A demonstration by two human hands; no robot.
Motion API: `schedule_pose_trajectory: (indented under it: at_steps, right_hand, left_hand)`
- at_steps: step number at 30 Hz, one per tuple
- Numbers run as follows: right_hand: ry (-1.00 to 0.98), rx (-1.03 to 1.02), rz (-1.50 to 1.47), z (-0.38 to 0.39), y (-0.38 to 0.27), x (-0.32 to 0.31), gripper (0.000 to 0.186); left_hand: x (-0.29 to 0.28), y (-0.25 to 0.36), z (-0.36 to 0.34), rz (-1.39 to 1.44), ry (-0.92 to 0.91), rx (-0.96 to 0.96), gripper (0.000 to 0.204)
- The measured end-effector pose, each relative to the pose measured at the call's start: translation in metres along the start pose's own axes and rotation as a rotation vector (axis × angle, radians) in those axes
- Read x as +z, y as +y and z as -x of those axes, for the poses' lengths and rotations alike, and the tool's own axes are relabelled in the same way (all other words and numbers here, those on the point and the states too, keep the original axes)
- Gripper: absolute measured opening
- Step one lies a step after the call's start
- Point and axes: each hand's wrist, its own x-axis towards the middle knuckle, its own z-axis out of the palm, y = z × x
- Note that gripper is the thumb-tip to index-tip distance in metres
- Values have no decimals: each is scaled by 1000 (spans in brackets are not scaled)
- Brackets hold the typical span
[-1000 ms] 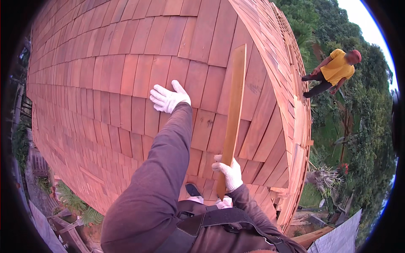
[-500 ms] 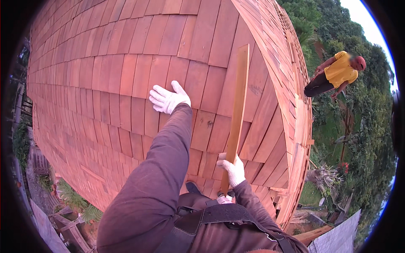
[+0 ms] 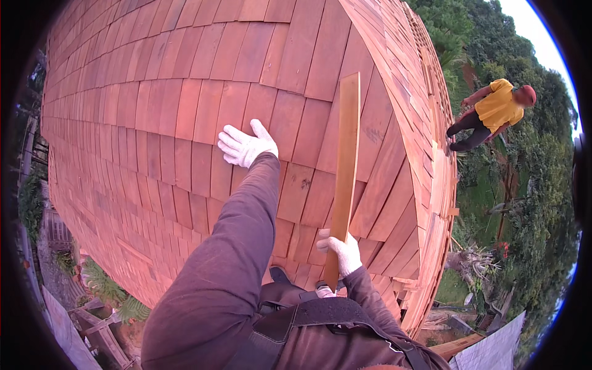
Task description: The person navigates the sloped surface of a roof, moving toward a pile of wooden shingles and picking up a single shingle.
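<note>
My left hand [image 3: 248, 145], in a white knit glove, rests flat on the reddish wooden shingles [image 3: 203, 105] of a sloping roof, fingers spread and holding nothing. Lower and to the right, my right hand [image 3: 343, 251], gloved the same way, grips a long, narrow wooden board [image 3: 347, 166] near its lower end. The board points up the slope, its far end over the larger shingles beside the diagonal ridge. Part of my right hand's grip is hidden behind the board.
Along the right runs the roof's ridge or edge [image 3: 425, 203] with bare battens. A person [image 3: 498, 111] in a yellow shirt and red cap stands beyond it. Trees [image 3: 542, 166] and sloping ground lie past the roof. My shoe [image 3: 279, 275] is on the shingles.
The board's upper end has shifted slightly left and down, with my right hand still around it. My left hand stays put. The person in yellow has turned and shifted slightly.
</note>
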Motion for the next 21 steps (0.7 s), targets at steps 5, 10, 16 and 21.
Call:
schedule_pose_trajectory:
  at_steps: [5,10,16,21]
  right_hand:
    - [1,-118,72,13,5,9,42]
    - [47,-16,240,-3,10,1,86]
    - [95,-91,258,-7,23,-15,83]
    - [15,10,135,-7,1,-20,85]
  left_hand:
    - [-3,-1,0,10,14,-4,89]
    - [-6,2,-2,-4,-26,-4,89]
    - [-8,6,0,-44,-73,1,93]
    - [-4,2,1,-45,-37,-10,93]
